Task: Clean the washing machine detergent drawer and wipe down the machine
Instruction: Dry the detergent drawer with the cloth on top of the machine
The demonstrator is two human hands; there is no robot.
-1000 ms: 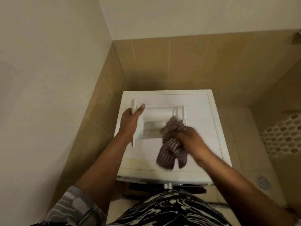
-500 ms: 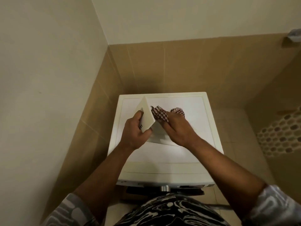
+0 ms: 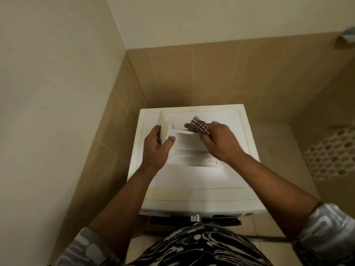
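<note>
The white detergent drawer (image 3: 192, 148) lies pulled out on top of the white washing machine (image 3: 196, 191), tilted, with its ribbed side facing me. My left hand (image 3: 156, 146) grips the drawer's front panel at the left end. My right hand (image 3: 221, 142) holds a red-and-white checked cloth (image 3: 197, 125) and presses it against the drawer's far edge. Most of the cloth is hidden under my fingers.
The machine stands in a corner with tan tiled walls (image 3: 211, 73) behind and to the left. A tiled floor (image 3: 272, 143) runs to the right, where a hexagon-patterned panel (image 3: 334, 156) shows. The machine's dark front (image 3: 194, 220) shows just below its top edge.
The drawer was turned from lying flat to tilted with its ribbed side toward me. My right hand carried the cloth from the drawer's near right side up to its far edge.
</note>
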